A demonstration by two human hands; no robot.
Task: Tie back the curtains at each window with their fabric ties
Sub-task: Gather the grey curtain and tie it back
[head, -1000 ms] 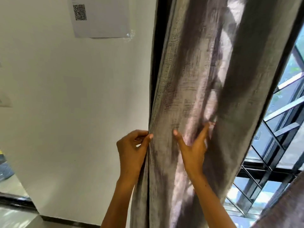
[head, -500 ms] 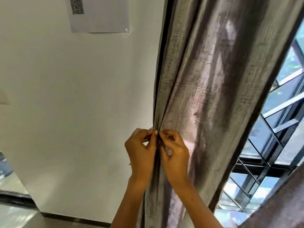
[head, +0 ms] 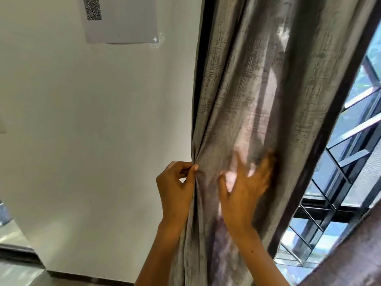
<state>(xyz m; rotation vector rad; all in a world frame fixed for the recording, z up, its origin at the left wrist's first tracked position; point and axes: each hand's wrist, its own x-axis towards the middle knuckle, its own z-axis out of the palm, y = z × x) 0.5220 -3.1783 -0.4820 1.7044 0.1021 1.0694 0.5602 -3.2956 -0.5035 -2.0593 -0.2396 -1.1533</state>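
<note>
Left hand grip pinches curtain left edge beside wall; right hand blurred, fingers spread flat on cloth, grasping nothing. Curtain hangs lengthwise between hands, window right. Fabric tie not visible; right hand nearer loose folds

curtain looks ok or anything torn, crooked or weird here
Nothing looks damaged. The grey curtain hangs whole, bunched into folds where the left hand pinches its edge. The right hand is spread against the fabric, blurred. No fabric tie is visible.
</note>
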